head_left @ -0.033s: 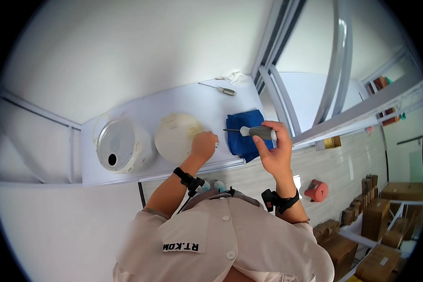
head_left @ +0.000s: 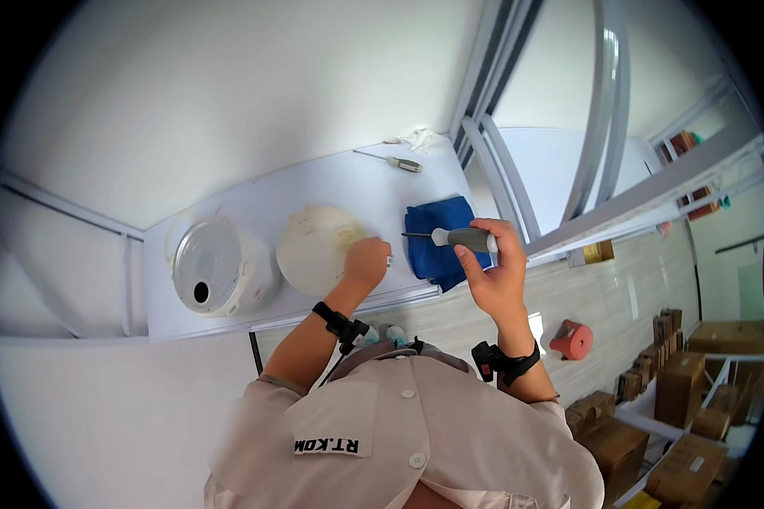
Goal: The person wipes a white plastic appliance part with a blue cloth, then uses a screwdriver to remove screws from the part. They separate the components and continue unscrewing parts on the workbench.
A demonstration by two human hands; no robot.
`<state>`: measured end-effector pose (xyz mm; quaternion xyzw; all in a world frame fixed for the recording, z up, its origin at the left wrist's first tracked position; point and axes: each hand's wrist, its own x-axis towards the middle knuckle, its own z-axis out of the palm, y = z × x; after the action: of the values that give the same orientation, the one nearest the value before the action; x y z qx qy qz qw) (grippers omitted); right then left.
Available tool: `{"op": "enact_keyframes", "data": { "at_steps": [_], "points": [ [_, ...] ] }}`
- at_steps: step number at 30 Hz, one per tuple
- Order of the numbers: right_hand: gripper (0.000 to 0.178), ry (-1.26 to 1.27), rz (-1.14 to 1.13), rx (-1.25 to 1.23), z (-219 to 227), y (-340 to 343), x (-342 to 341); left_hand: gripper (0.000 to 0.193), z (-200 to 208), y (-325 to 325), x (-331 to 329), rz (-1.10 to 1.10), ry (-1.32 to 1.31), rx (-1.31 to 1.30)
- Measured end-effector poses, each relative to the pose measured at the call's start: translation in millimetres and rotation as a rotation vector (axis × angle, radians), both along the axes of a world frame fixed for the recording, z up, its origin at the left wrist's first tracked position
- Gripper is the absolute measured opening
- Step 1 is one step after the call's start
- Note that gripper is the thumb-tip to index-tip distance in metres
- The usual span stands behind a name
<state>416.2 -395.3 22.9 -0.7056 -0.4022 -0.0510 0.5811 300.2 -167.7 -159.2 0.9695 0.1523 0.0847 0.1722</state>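
My right hand (head_left: 499, 276) is closed around the grey handle of a screwdriver (head_left: 467, 239). Its dark shaft points left, above a folded blue cloth (head_left: 433, 216). My left hand (head_left: 367, 263) is closed, and a small pale piece shows at its finger edge; the fingers hide the rest. Beside that hand lies a round cream-coloured disc, like a lid (head_left: 307, 253), with a yellowish patch near its right side. Further left is a white round appliance body, like a rice cooker (head_left: 208, 263), with a silvery face and a dark round hole.
A second screwdriver (head_left: 390, 159) lies at the back of the white table (head_left: 339, 178), near a crumpled white cloth or tissue (head_left: 420, 140). Metal frame posts (head_left: 505, 170) rise at the table's right end. On the floor stand a red stool (head_left: 572, 340) and several cardboard boxes (head_left: 607, 450).
The view has shifted very slightly, so the table things appear a little further left. Both hands keep the same pose.
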Motion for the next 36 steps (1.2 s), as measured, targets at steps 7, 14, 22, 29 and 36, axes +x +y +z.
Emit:
{"op": "enact_keyframes", "data": {
  "at_steps": [7, 14, 22, 29, 36],
  "points": [
    [0.043, -0.021, -0.033, 0.011, 3.1, -9.8, -11.4, 0.012, -8.9, 7.7, 10.6, 0.023, 0.021, 0.048],
    [0.044, -0.087, 0.011, -0.007, 6.4, -4.4, -17.0, 0.014, 1.5, 7.8, 10.6, -0.001, 0.055, -0.002],
    [0.044, -0.107, 0.029, -0.004, 11.8, 8.1, -19.1, 0.016, 4.4, 15.7, 4.0, -0.004, 0.045, -0.116],
    [0.043, -0.122, 0.050, -0.024, 5.0, 30.5, -18.1, 0.021, 49.8, 17.5, -22.9, 0.075, -0.071, -0.177],
    [0.042, -0.052, 0.025, -0.167, -14.8, 69.1, -27.7, 0.024, 74.4, 27.8, -98.0, 0.285, -0.152, 0.021]
  ]
}}
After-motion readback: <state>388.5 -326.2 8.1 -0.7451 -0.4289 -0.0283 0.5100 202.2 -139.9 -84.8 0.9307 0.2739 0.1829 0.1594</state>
